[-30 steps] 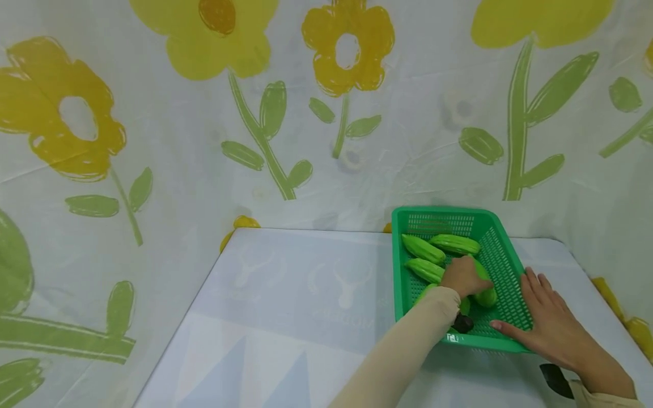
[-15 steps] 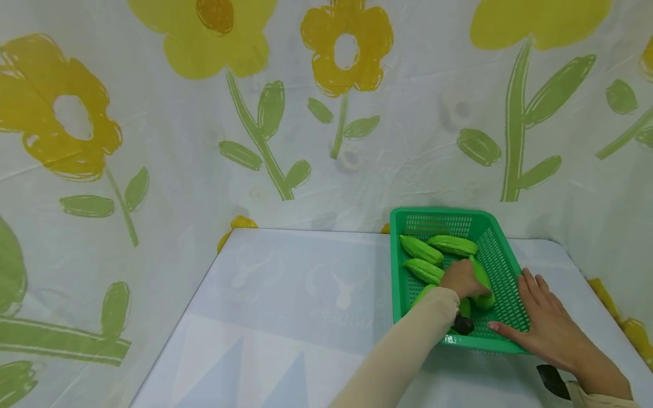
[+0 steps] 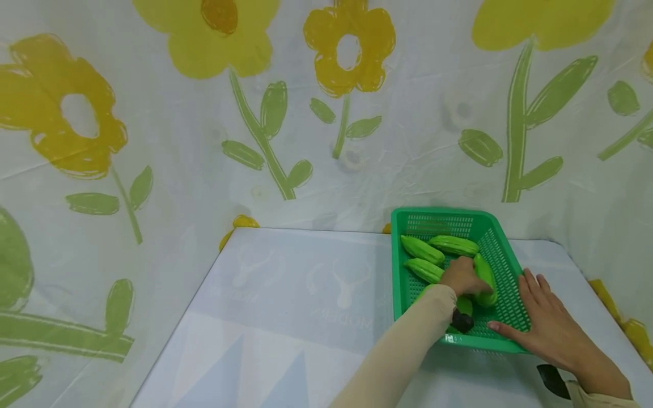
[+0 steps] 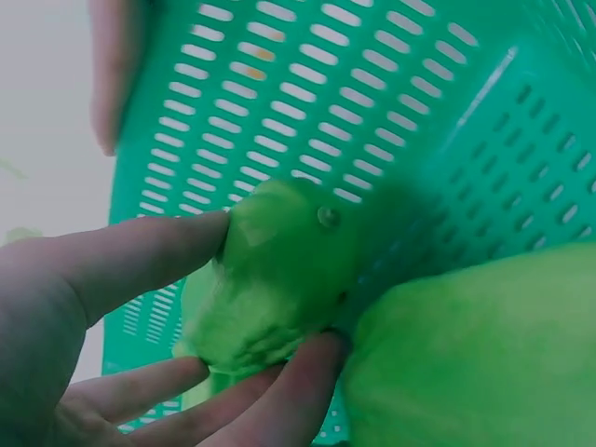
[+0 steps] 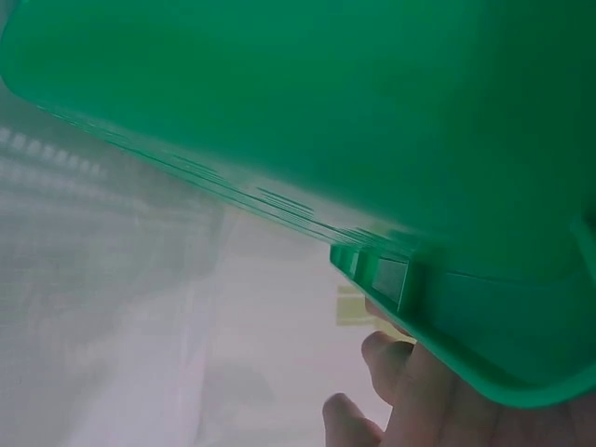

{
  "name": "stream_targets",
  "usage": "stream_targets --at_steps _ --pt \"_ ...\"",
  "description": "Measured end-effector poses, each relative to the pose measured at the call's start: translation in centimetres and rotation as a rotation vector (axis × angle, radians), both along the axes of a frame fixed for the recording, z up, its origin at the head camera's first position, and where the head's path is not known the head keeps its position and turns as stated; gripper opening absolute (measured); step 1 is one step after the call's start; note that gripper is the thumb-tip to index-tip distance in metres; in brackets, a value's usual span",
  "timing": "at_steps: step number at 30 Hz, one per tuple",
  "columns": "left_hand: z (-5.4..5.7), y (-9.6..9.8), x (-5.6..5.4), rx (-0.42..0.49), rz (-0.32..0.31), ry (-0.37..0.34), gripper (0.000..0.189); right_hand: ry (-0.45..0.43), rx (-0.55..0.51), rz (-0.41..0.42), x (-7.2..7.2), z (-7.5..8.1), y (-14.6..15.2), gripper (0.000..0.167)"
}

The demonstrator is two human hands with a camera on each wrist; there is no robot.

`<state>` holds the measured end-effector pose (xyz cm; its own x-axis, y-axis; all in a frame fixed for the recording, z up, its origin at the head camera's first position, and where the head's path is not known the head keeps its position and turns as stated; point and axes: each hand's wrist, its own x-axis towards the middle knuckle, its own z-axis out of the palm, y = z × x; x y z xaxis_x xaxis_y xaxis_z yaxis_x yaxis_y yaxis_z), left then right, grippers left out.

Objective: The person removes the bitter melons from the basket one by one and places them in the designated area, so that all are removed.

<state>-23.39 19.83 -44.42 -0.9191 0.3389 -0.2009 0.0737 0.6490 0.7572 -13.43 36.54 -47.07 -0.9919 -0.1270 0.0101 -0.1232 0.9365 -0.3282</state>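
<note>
In the head view, a green plastic basket [image 3: 510,266] holds several light green bitter melons [image 3: 422,249]. My left hand [image 3: 461,276] reaches into it and grips the rightmost bitter melon [image 3: 486,277]. The left wrist view shows the thumb on one side of this melon [image 4: 284,270] and fingers curled against the other, near its stem nub. Another melon [image 4: 484,354] lies close by. My right hand [image 3: 553,320] lies spread along the basket's right rim, thumb toward the near corner. From the right wrist, fingers [image 5: 419,400] show at the rim beside the outer wall.
The basket stands on a white table [image 3: 285,294] with pale blue print, toward its back right. Behind and beside the table hangs a white cloth [image 3: 408,170] with yellow flowers. Dark wrist devices [image 3: 552,381] sit on both wrists.
The gripped melon and my left hand have shifted slightly within the basket, the melon's far end moving a little to the right. My right hand stays at the rim.
</note>
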Motion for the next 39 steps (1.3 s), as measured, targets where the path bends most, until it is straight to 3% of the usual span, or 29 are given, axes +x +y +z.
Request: stream_targets --at_steps 4,8,19,30,39 --pt "0.5 -0.5 0.1 0.144 0.024 -0.122 0.050 -0.003 0.002 0.002 0.0 0.1 0.0 0.122" --pt "1.0 -0.9 0.1 0.198 0.055 -0.186 0.062 -0.002 0.007 -0.001 0.0 0.2 -0.1 0.123" --pt "1.6 -2.5 -1.1 0.269 0.077 -0.192 0.064 0.028 0.005 0.012 0.2 0.0 -0.1 0.122" --pt "2.0 -4.1 -1.6 0.417 0.086 -0.280 0.054 0.015 -0.007 0.011 0.2 0.0 0.0 0.122" --pt "1.8 -5.3 -2.1 0.551 0.024 -0.305 0.050 0.021 -0.013 0.015 0.2 0.0 -0.1 0.122"
